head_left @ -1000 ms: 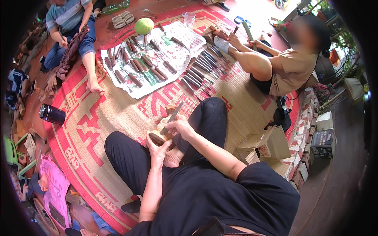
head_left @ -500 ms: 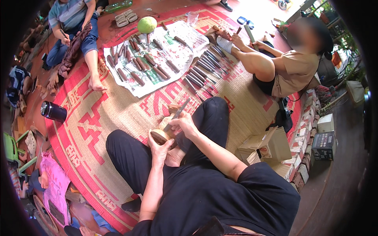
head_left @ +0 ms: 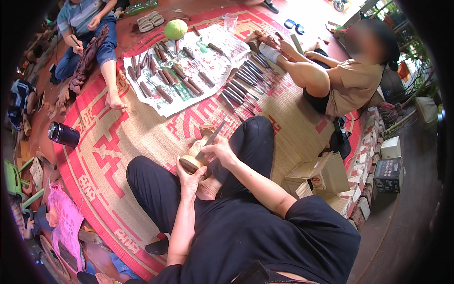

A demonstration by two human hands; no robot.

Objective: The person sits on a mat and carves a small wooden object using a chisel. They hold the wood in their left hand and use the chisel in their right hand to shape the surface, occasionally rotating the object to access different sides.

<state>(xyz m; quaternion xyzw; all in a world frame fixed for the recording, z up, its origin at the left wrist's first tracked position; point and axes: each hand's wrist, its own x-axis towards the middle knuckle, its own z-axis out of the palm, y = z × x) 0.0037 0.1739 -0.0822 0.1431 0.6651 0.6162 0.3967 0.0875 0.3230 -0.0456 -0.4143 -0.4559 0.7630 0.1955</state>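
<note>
My left hand (head_left: 191,181) is closed around a light wooden carving (head_left: 190,164), a rounded piece with a flat, darker brown underside turned toward me. It is held between my bent knees, above my bare foot. In my right hand (head_left: 220,151) is a long, flat grey file (head_left: 217,131), gripped with its free end pointing up and away. The lower part of the file lies against the carving's right side; my fingers hide its near end. Behind the carving, more pale wood (head_left: 197,146) shows, and I cannot tell whether it is the same piece.
A patterned red and straw mat (head_left: 116,142) lies under me. Ahead, a white sheet (head_left: 168,108) bears several wood-handled chisels (head_left: 164,94), with more chisels (head_left: 248,78) in rows beside it. A black tumbler (head_left: 64,134), a cardboard box (head_left: 326,175) and two seated people flank me.
The carving has tilted slightly in my left hand, and the file has shifted a little. At top left, a person's hand has lifted off a dark carving.
</note>
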